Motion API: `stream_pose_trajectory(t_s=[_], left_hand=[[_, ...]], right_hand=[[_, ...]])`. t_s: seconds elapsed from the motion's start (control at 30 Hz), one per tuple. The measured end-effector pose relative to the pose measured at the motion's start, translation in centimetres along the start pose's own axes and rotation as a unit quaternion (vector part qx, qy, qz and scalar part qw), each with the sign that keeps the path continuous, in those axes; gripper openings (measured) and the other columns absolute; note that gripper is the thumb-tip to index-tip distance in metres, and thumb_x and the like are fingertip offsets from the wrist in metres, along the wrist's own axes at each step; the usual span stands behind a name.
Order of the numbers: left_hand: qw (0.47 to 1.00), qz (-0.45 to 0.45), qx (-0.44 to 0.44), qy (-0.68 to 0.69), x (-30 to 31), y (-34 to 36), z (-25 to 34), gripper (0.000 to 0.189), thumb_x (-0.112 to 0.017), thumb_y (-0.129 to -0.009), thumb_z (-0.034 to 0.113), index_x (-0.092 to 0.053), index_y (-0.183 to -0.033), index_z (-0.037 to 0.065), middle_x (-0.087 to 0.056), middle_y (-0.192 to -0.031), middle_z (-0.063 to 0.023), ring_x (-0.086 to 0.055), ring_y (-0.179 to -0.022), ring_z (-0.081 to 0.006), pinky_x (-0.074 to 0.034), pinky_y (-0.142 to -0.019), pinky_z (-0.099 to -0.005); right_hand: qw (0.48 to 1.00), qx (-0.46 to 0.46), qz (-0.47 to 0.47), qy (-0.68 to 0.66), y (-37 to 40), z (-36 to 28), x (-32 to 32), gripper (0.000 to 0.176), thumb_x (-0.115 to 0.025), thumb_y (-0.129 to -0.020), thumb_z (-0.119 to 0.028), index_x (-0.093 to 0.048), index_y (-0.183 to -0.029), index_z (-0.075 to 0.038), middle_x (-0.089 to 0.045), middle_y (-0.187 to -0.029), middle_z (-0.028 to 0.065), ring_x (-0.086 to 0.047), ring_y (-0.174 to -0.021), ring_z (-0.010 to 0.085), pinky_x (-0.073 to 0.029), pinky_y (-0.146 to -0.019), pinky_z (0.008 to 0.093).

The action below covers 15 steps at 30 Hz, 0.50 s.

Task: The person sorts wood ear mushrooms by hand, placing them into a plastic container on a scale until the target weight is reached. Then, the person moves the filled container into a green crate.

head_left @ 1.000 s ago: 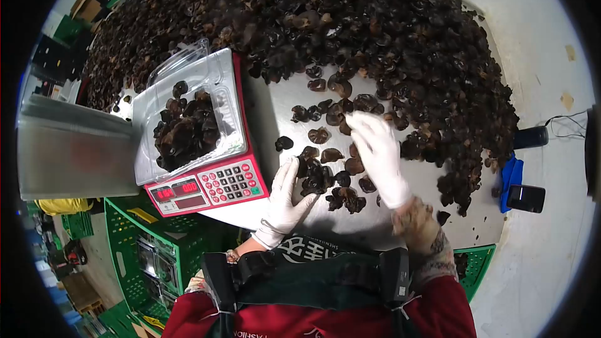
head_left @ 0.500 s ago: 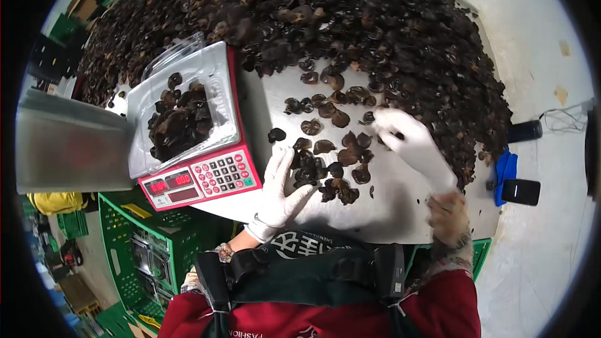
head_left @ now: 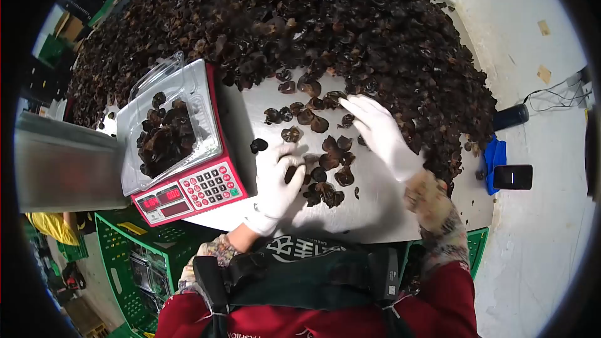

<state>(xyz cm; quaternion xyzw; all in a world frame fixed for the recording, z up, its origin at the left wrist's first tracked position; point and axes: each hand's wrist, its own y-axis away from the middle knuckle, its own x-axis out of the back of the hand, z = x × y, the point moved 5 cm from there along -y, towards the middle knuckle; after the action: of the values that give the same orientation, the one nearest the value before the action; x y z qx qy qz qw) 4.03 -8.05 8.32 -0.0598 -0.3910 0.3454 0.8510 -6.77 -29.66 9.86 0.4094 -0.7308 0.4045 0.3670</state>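
A huge heap of dark wood ear mushrooms (head_left: 325, 19) covers the far part of a steel table (head_left: 375, 206). A small loose cluster of mushrooms (head_left: 325, 169) lies on the bare steel in front of me. My left hand (head_left: 278, 181), in a white glove, curls over the cluster's left side with a dark piece between its fingers. My right hand (head_left: 379, 131), also gloved, lies with fingers spread at the heap's near edge. A clear plastic box (head_left: 169, 131) partly filled with mushrooms sits on a red scale (head_left: 200, 191) to the left.
A steel bin (head_left: 62, 163) stands left of the scale. Green crates (head_left: 138, 256) sit below the table's near edge. On the right floor lie a phone (head_left: 512, 177), a blue cloth (head_left: 494, 153) and a black cylinder (head_left: 510, 116) with a cable.
My right hand swung out to the heap's right edge, then came back toward the cluster. My left hand went from flat beside the cluster to curled over some pieces.
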Motion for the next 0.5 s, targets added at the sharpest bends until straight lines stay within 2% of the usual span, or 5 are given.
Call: stream_pose_trajectory(t_s=[0.1,0.2,0.3,0.43,0.5], left_hand=[[0.993,-0.024,0.079,0.086,1.6,2.5,0.4,0.011,-0.072,-0.077,0.006,-0.067,-0.087,0.005,-0.061,-0.117,-0.0131,-0.052,-0.117,-0.0324,-0.039,-0.103,-0.0428],[0.996,-0.045,0.063,0.045,2.6,4.3,-0.4,0.016,-0.076,-0.077,0.011,-0.067,-0.087,0.004,-0.06,-0.121,-0.0147,-0.051,-0.12,-0.0347,-0.04,-0.103,-0.0434],[0.989,-0.046,0.116,0.075,2.0,5.8,-1.9,0.015,-0.075,-0.077,0.009,-0.065,-0.086,0.005,-0.056,-0.126,-0.0156,-0.048,-0.123,-0.0334,-0.037,-0.105,-0.0432],[0.986,-0.025,0.12,0.112,0.5,6.4,-2.9,0.027,-0.075,-0.077,0.006,-0.061,-0.1,0.005,-0.05,-0.131,-0.0159,-0.045,-0.126,-0.0318,-0.037,-0.107,-0.0422],[0.99,-0.014,0.097,0.099,0.2,5.8,-2.5,0.04,-0.075,-0.079,0.012,-0.06,-0.115,0.006,-0.051,-0.132,-0.0169,-0.047,-0.124,-0.0349,-0.039,-0.105,-0.0424]], right_hand=[[0.992,0.049,0.024,0.114,-4.1,0.3,-3.4,0.036,-0.057,-0.089,-0.008,-0.063,-0.123,-0.013,-0.063,-0.124,0.0074,-0.056,-0.116,0.028,-0.045,-0.097,0.0387],[0.985,-0.119,0.065,-0.106,-5.1,1.6,-3.9,0.025,-0.059,-0.089,-0.013,-0.069,-0.111,-0.008,-0.07,-0.106,0.0074,-0.064,-0.1,0.0292,-0.05,-0.088,0.036],[0.893,-0.224,0.028,-0.388,-4.8,1.8,-3.5,0.021,-0.065,-0.091,-0.02,-0.071,-0.102,-0.002,-0.071,-0.091,0.0023,-0.065,-0.086,0.014,-0.051,-0.078,0.0276],[0.803,-0.354,-0.027,-0.479,-1.9,-0.2,-1.1,0.024,-0.065,-0.093,-0.021,-0.07,-0.105,-0.002,-0.064,-0.082,-0.0021,-0.053,-0.071,0.0073,-0.046,-0.067,0.0237],[0.835,-0.352,-0.061,-0.418,-0.6,0.0,-0.8,0.026,-0.064,-0.093,-0.023,-0.069,-0.106,-0.001,-0.065,-0.085,-0.001,-0.053,-0.071,0.0075,-0.046,-0.066,0.0244]])
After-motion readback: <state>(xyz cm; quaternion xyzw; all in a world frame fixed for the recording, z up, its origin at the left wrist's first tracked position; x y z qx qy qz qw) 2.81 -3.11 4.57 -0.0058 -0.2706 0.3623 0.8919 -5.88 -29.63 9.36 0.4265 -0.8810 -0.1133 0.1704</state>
